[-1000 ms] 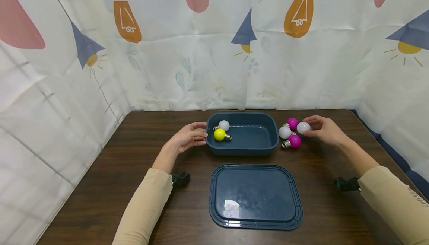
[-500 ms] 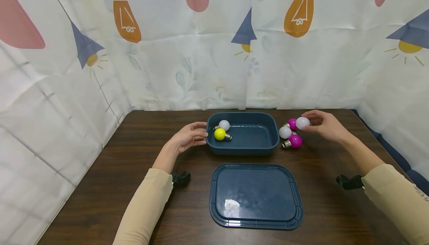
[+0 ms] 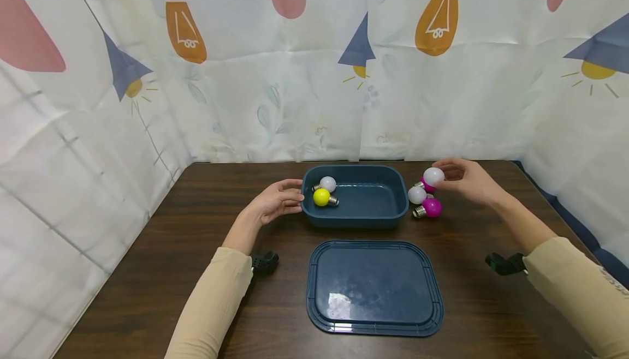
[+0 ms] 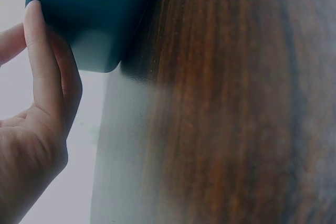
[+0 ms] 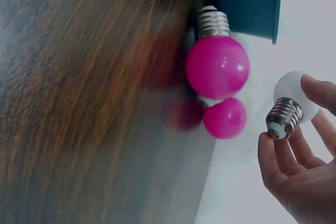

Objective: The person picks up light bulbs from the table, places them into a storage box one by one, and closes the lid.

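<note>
With my right hand point(image 3: 469, 181) I now hold the round white light bulb point(image 3: 433, 175) with the silver screw base farther left and higher in the head view than a second ago, nearer the dark blue rectangular box point(image 3: 356, 221). Whereas earlier it shows just right of the rear round magenta light bulb point(image 3: 428, 188), it now overlaps that one in the head view, hiding much of its glossy globe.
</note>
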{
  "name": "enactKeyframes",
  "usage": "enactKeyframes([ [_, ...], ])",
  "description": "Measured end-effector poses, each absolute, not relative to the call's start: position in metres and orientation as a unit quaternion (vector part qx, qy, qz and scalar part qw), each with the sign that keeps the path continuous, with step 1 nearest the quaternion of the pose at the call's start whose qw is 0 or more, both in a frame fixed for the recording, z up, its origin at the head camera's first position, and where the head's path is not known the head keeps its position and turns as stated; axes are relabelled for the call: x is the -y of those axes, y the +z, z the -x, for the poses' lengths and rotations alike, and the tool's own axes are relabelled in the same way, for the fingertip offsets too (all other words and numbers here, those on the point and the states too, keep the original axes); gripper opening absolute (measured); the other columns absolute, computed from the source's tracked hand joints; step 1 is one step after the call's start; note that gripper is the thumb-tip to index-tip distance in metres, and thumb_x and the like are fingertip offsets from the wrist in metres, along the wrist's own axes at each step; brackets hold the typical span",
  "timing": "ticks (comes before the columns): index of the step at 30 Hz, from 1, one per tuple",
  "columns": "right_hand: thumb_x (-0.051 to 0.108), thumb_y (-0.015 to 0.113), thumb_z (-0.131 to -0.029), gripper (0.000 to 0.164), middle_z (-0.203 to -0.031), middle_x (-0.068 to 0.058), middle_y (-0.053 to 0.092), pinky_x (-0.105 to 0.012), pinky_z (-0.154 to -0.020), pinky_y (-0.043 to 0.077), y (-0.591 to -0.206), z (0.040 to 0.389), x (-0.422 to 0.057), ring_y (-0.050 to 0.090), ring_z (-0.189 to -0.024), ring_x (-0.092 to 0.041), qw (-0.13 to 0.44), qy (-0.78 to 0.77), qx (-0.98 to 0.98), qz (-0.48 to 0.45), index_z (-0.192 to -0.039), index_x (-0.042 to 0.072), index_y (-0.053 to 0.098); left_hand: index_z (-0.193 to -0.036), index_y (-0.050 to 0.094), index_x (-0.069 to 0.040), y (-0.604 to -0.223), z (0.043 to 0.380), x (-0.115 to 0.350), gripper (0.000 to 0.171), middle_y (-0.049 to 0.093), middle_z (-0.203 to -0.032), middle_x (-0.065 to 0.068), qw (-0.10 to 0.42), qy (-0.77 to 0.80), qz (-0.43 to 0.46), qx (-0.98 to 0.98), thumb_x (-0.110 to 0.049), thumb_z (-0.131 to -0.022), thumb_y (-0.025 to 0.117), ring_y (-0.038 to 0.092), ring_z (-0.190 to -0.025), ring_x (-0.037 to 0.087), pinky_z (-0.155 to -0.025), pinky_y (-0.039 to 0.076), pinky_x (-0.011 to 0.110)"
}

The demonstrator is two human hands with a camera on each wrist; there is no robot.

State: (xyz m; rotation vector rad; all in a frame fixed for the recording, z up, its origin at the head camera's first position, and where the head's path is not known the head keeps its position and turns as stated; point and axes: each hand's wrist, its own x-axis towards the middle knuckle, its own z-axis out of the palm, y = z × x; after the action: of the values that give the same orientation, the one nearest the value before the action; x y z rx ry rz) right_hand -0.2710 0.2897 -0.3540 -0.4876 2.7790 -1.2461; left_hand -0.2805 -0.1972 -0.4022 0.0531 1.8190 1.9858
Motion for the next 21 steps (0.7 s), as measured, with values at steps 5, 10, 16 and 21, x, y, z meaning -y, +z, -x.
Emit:
enactKeyframes([
  [5,0.025,0.074,-0.098,0.056,-0.139,-0.024,0.055,-0.04,-0.088,0.051,-0.35,0.272,-0.282,0.057,-0.122,-0.04,0.036,-0.412,-0.896,0.162,-0.144,0.001,0.052,-0.154,0.038,-0.004,-0.402,0.281,0.197,0.059,0.057,-0.124,0.021,0.224,0.718,-0.02,-0.659,0.001,-0.1,0.063,0.07,-0.089,0.019,-0.083,0.061,0.031],
  [10,0.023,0.073,-0.099,0.053,-0.137,-0.024,0.056,-0.044,-0.091,0.05,-0.345,0.272,-0.273,0.056,-0.123,-0.042,0.036,-0.413,-0.894,0.171,-0.142,0.0,0.053,-0.154,0.038,-0.004,-0.402,0.281,0.197,0.06,0.055,-0.129,0.023,0.223,0.718,-0.021,-0.659,0.0,-0.1,0.063,0.07,-0.091,0.02,-0.084,0.061,0.031],
  [16,0.023,0.073,-0.098,0.051,-0.135,-0.023,0.057,-0.047,-0.092,0.05,-0.343,0.273,-0.262,0.056,-0.122,-0.041,0.04,-0.416,-0.89,0.181,-0.14,0.0,0.054,-0.154,0.038,-0.005,-0.402,0.281,0.197,0.06,0.055,-0.127,0.024,0.225,0.721,-0.02,-0.655,0.001,-0.1,0.063,0.07,-0.09,0.02,-0.083,0.061,0.031],
  [21,0.021,0.073,-0.099,0.05,-0.136,-0.023,0.057,-0.046,-0.09,0.053,-0.341,0.275,-0.254,0.057,-0.122,-0.039,0.049,-0.428,-0.884,0.184,-0.14,0.0,0.054,-0.154,0.038,-0.005,-0.402,0.281,0.197,0.059,0.054,-0.129,0.024,0.226,0.719,-0.02,-0.657,0.001,-0.101,0.062,0.07,-0.089,0.02,-0.083,0.061,0.031],
])
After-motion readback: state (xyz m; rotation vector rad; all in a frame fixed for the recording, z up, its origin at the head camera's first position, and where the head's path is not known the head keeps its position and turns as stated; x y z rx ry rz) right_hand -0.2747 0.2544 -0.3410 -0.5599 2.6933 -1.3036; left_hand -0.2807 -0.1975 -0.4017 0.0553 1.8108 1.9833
